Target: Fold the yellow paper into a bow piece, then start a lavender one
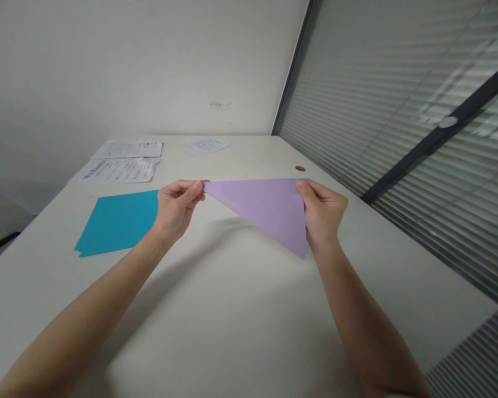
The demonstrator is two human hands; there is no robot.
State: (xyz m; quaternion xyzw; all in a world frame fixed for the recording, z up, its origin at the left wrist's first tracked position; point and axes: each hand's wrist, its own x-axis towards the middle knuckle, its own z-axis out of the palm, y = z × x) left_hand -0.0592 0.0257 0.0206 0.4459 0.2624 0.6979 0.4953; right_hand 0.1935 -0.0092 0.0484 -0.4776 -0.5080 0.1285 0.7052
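A lilac paper folded into a triangle (265, 207) hangs in the air above the white table (232, 309). My left hand (176, 207) pinches its left corner between thumb and fingers. My right hand (321, 213) grips the right edge near the top corner, fingers closed on the paper. The triangle's lowest point hangs down beside my right wrist, and its shadow falls on the table below.
Blue paper sheets (118, 221) lie flat on the table left of my left hand. Printed documents (122, 163) and another sheet (203, 145) lie at the far edge by the wall. A small brown round spot (300, 168) sits far right. Window blinds (419, 110) run along the right.
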